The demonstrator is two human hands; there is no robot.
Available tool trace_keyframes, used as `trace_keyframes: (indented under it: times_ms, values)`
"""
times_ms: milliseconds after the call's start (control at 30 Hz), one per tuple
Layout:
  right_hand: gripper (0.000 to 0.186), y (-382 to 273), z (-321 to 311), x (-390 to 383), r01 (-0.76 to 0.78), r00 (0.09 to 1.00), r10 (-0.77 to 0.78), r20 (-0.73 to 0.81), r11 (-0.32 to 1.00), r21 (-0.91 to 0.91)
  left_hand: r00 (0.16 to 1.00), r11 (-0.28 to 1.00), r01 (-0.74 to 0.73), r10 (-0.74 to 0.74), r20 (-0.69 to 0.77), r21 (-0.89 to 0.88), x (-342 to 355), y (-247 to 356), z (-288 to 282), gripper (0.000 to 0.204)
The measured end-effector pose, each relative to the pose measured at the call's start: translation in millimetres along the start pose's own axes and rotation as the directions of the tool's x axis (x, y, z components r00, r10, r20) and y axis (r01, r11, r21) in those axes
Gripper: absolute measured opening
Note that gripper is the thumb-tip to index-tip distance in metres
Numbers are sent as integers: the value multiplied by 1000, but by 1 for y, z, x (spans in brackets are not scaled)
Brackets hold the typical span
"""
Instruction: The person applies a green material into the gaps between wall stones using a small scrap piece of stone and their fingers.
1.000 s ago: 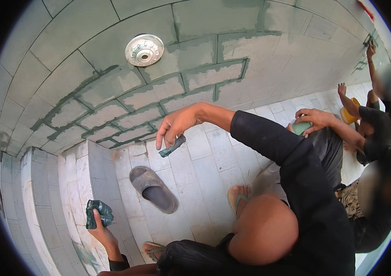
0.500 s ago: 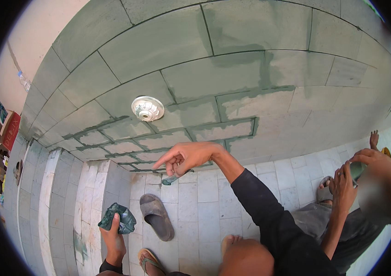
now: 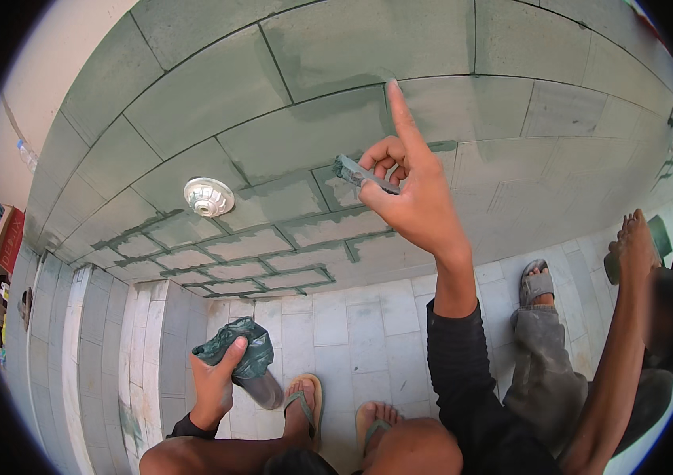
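Observation:
A tiled wall (image 3: 328, 131) curves in front of me, with green paste along many joints and wet green smears on tile faces. My right hand (image 3: 423, 190) is raised to it, index finger stretched up, its tip at a joint between upper tiles. The thumb and curled fingers of that hand grip a small flat spreader (image 3: 368, 174) with green paste on its end. Low on the left, my left hand (image 3: 214, 389) is closed around a crumpled dark green plastic bag (image 3: 241, 348). What the bag contains is hidden.
A round silver fitting (image 3: 209, 197) juts from the wall. Tiled steps (image 3: 99, 348) rise at the left. A loose slipper (image 3: 263, 389) lies partly behind the bag. At the right, a co-worker's hand (image 3: 635, 241) is beside a green object (image 3: 659, 236); another person's hands show farther right.
My right hand has risen from low on the wall to an upper joint, pointing up with the spreader still held. The left hand and bag have shifted slightly. The co-worker's arm has moved.

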State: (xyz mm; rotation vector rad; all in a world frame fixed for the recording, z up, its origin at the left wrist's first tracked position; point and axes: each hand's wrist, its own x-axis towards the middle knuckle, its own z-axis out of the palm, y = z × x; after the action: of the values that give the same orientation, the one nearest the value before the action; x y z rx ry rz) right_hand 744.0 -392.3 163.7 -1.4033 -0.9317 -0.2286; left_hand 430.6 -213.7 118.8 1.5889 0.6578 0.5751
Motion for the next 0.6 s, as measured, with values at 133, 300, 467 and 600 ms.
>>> trace_keyframes:
  times_ms: [133, 300, 467, 600]
  values:
    - [79, 15, -20, -6, -1, 979, 54, -194, 966, 260, 994, 999, 47, -46, 99, -9, 17, -7, 23, 31]
    - [49, -4, -43, -17, -90, 960, 232, -159, 790, 606, 978, 1000, 16, -20, 208, 20, 37, -33, 36, 29]
    - [45, -9, -52, -28, -146, 944, 289, -158, 796, 587, 947, 998, -10, 27, 320, -56, 74, -62, 53, 27]
    - [44, -25, -54, -22, -148, 938, 263, -226, 893, 425, 896, 993, 67, -17, 443, -98, 107, -110, 70, 27]
